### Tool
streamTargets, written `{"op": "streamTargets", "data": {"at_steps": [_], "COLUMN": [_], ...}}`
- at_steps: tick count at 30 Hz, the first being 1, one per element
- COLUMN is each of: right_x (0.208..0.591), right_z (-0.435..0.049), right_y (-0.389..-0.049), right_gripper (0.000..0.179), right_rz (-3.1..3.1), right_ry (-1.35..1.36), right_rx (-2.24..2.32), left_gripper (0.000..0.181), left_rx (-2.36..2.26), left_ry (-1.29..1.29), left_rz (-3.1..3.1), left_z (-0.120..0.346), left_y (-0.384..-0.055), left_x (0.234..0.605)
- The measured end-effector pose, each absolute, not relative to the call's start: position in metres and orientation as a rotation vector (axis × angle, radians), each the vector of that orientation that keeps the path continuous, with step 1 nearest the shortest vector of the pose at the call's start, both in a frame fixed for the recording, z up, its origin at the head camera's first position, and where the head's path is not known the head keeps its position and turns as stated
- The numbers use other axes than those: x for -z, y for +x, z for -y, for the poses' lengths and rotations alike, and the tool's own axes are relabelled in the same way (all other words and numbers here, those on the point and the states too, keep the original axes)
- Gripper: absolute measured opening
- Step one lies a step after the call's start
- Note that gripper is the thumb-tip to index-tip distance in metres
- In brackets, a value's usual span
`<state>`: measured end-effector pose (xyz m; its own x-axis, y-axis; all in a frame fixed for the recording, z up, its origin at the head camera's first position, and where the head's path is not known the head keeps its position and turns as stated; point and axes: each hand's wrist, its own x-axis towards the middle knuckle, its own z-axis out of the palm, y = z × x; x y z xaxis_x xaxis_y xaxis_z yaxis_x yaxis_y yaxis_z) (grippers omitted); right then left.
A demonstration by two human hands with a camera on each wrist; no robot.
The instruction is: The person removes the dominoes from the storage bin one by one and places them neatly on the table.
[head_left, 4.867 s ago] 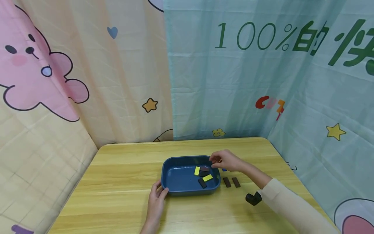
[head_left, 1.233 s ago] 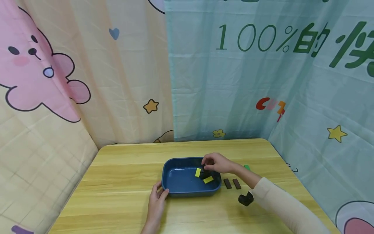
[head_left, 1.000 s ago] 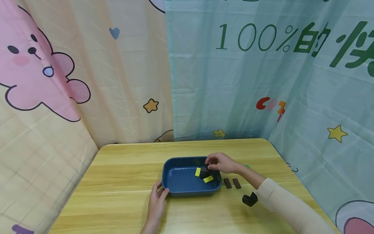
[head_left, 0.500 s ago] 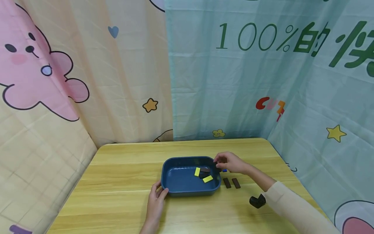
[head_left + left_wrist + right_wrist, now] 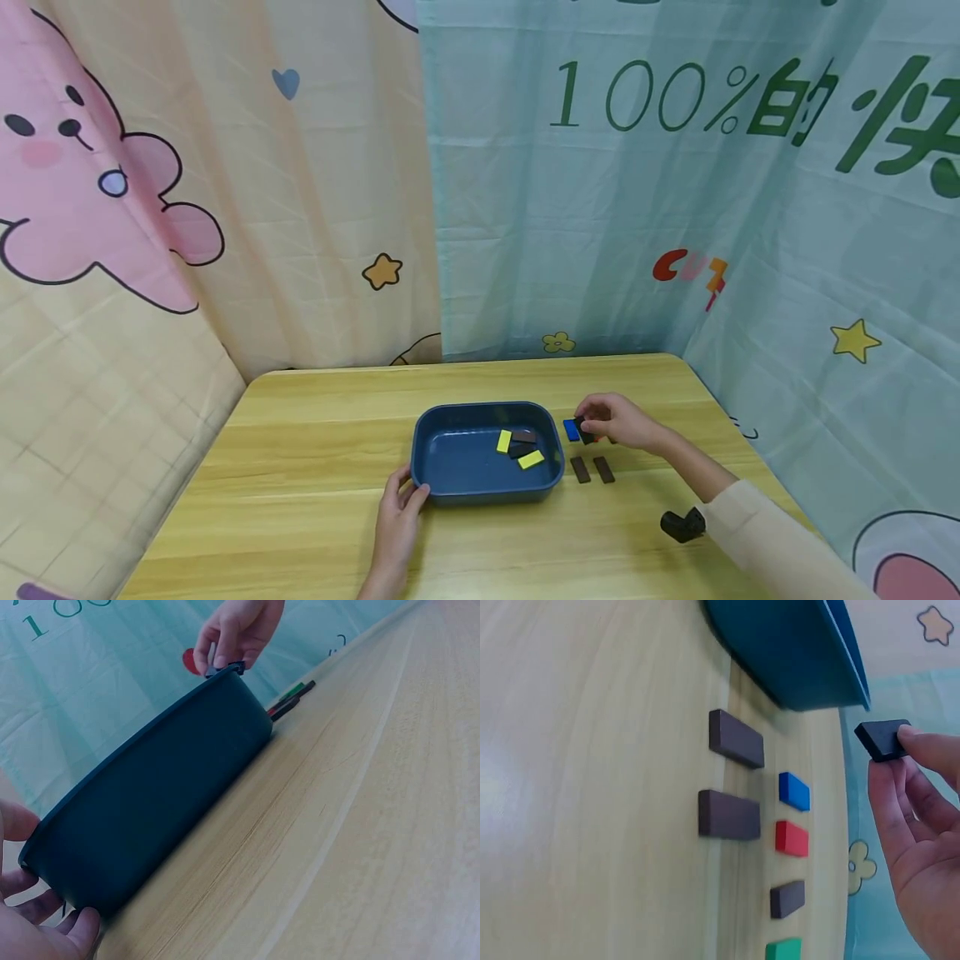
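My left hand [image 5: 397,525] grips the near-left corner of a dark blue rectangular tub [image 5: 480,498], thumb at the front and fingers along the side. To the right of the tub, my right hand [image 5: 618,421] pinches a black domino-like block [image 5: 883,740] between thumb and fingertips, raised above the table. Inside the tub's right half lie two yellow blocks [image 5: 531,460], a black block [image 5: 522,450] and a dark brown one [image 5: 524,437]. Under the right hand, a row on the table holds blue [image 5: 794,792], red [image 5: 792,838], dark brown [image 5: 787,899] and green [image 5: 784,949] blocks.
Two more dark brown blocks [image 5: 736,739] lie side by side on the wooden table [image 5: 300,467], nearer the person than the row. A black device [image 5: 683,526] is at the right sleeve. Printed curtains [image 5: 555,208] stand behind the table.
The right hand has taken a black block out of the tub and carried it right, over the rim, to above the row of blocks. The left hand has stayed at the tub's corner.
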<state>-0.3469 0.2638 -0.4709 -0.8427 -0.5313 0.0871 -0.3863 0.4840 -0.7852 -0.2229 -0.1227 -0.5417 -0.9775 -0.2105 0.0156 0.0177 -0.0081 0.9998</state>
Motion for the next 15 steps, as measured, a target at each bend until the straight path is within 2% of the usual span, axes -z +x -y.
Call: {"op": "streamTargets", "data": {"at_steps": [15], "right_x": [0.489], "right_z": [-0.305], "right_y": [-0.331], "right_gripper": [0.017], "right_rz": [-2.537], "right_ry": [-0.598], "right_rx": [1.378], "left_gripper": [0.046], "left_rx": [2.115], "left_ry": [0.210], "left_rz": [2.092], "left_z": [0.122], "left_y": [-0.221], "left_x": [0.541]}}
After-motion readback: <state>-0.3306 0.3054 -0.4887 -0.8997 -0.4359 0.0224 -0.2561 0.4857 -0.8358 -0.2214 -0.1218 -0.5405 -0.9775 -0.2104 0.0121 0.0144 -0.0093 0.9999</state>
